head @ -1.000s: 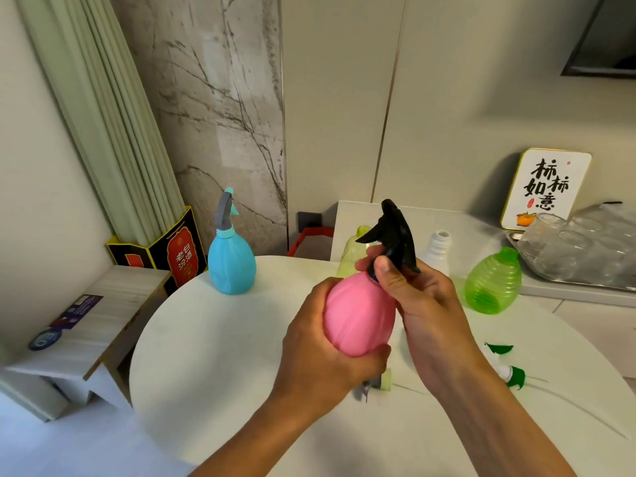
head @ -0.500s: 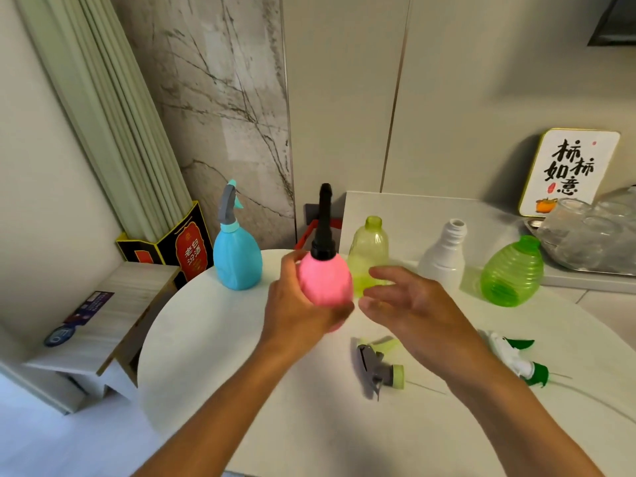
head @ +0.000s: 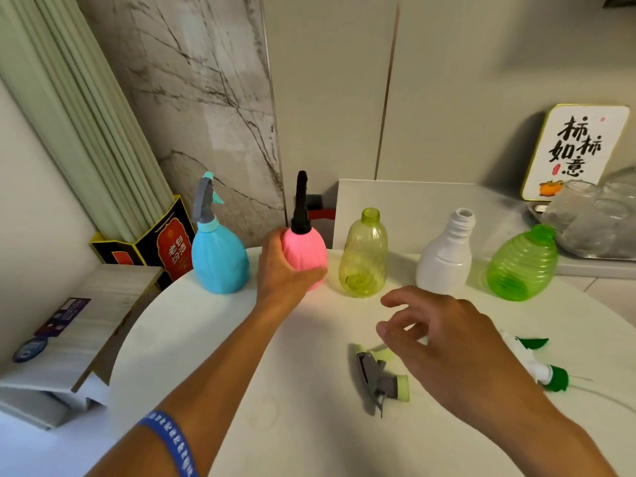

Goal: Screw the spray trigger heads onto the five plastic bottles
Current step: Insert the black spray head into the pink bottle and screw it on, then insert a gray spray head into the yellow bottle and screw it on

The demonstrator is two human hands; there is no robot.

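Pink plastic bottle (head: 306, 259), fitted with a black trigger head (head: 301, 208), stands upright on the white round table (head: 213, 325), clasped around its body by the left hand (head: 285, 273). Just to the left of this grip stands the blue bottle (head: 219, 261), carrying a grey trigger head (head: 203, 204). To the right of the grip, in a row along the far table edge, stand three bottles with bare necks: yellow-green bottle (head: 363, 259), white bottle (head: 445, 259), and ribbed green bottle (head: 523, 265), which leans. The right hand (head: 457, 342) hovers over the table nearer the camera, fingers (head: 401, 299) spread and loosely curled, holding nothing. Directly beneath its fingertips lies a grey trigger head with pale green collar (head: 382, 380); a white trigger head with green collar (head: 537, 368) lies beyond the wrist. A blue wristband (head: 172, 442) circles the left forearm.
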